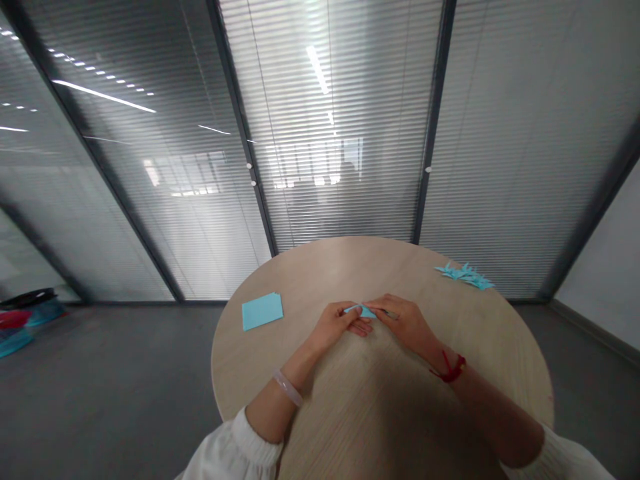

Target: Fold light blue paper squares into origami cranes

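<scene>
Between my two hands is a small piece of light-blue folded paper (pixel 367 312), partly covered by fingers. My left hand (pixel 343 320) grips its left side, thumb on top and the other fingers beneath. From the right, my right hand (pixel 403 322) pinches the paper's other end with thumb and fingertips. Both hands are over the middle of the round wooden table (pixel 330 400). Left of them lies a stack of light-blue paper sheets (pixel 263 311). Toward the far right edge is a pile of folded light-blue paper pieces (pixel 466 275).
Glass partitions with blinds (pixel 345 200) stand right behind the table. On the grey floor (pixel 125 387) at the far left are containers, one with a red top (pixel 14 320) and one with a black rim (pixel 30 299). A white wall (pixel 605 267) rises at the right.
</scene>
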Demonstrator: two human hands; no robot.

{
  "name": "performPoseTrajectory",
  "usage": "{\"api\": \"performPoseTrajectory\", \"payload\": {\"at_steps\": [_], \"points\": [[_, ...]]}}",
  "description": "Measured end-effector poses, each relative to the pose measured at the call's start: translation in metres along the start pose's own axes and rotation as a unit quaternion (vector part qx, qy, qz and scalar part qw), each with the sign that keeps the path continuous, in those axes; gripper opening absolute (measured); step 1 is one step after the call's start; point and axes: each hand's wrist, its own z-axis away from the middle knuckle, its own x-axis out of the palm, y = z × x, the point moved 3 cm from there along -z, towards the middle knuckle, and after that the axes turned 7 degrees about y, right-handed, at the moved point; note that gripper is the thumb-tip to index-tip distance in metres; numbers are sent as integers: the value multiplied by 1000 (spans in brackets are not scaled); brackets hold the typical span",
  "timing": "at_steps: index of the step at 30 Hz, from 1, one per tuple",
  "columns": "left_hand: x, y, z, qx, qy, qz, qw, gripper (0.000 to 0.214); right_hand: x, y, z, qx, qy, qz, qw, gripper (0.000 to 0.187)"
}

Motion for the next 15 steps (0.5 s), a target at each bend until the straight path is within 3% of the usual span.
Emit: {"api": "performPoseTrajectory", "payload": {"at_steps": [15], "points": [[-2,2,0,-12,17,30,999,43,-1,-3,2,-48,-49,-16,998,30]]}}
